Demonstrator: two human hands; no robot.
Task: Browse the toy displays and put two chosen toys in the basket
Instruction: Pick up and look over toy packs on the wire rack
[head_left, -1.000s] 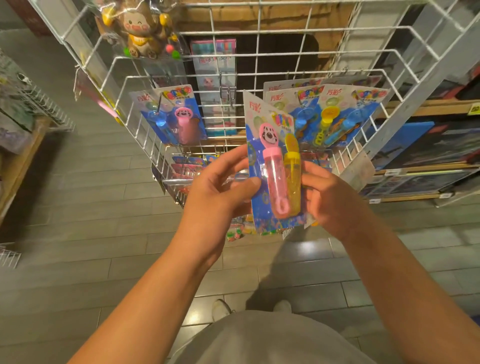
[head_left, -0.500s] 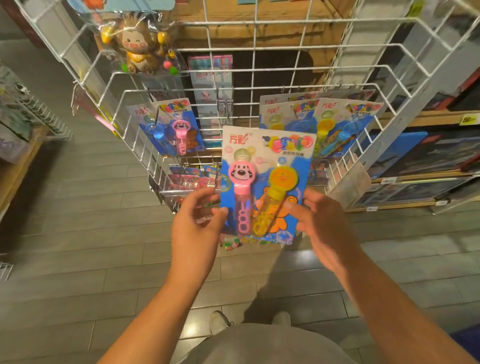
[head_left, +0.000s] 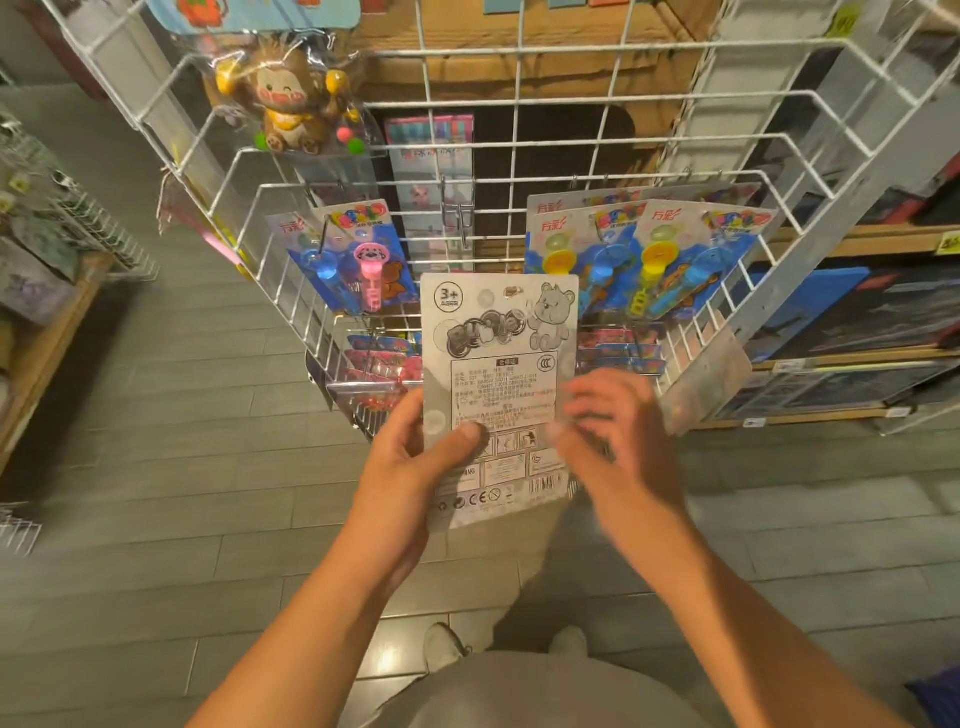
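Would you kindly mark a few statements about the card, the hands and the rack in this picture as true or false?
1. The bubble toy card shows its printed grey back to the camera. True.
2. The left hand grips the card, thumb on the print. True.
3. The right hand is sharp and resting on the floor. False: it is blurred, raised beside the card's right edge.
4. The wire rack holds no more bubble cards. False: several hang there.
5. A bagged monkey toy hangs at upper left. True.
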